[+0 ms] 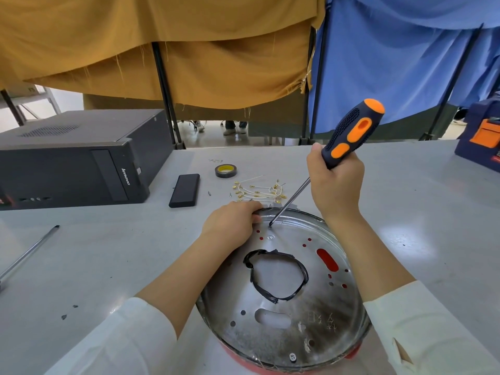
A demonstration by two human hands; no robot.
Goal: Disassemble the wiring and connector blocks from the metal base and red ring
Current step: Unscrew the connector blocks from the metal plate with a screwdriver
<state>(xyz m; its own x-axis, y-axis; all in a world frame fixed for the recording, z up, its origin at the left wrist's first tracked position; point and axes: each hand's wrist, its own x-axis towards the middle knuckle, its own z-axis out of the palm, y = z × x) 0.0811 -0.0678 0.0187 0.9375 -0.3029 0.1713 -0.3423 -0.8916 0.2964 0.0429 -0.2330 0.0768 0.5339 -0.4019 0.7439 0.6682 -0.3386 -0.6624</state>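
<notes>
A round metal base [319,315] lies on the table in front of me, with the red ring [238,357] showing under its near edge. A central hole in the base is rimmed with black tape [276,274]. My left hand [231,221] grips the base's far-left rim. My right hand [335,185] holds a screwdriver [349,133] with a blue and orange handle, its tip set on a screw [270,225] near the far rim. Beyond the base lies a loose bundle of white wires with brass terminals [259,191].
A black Lenovo computer case [75,158] stands at the left, a black flat block [184,190] and a tape roll [225,171] beside it. A second screwdriver shaft [29,251] lies at the far left. A blue and orange tool case [481,139] sits at the right edge.
</notes>
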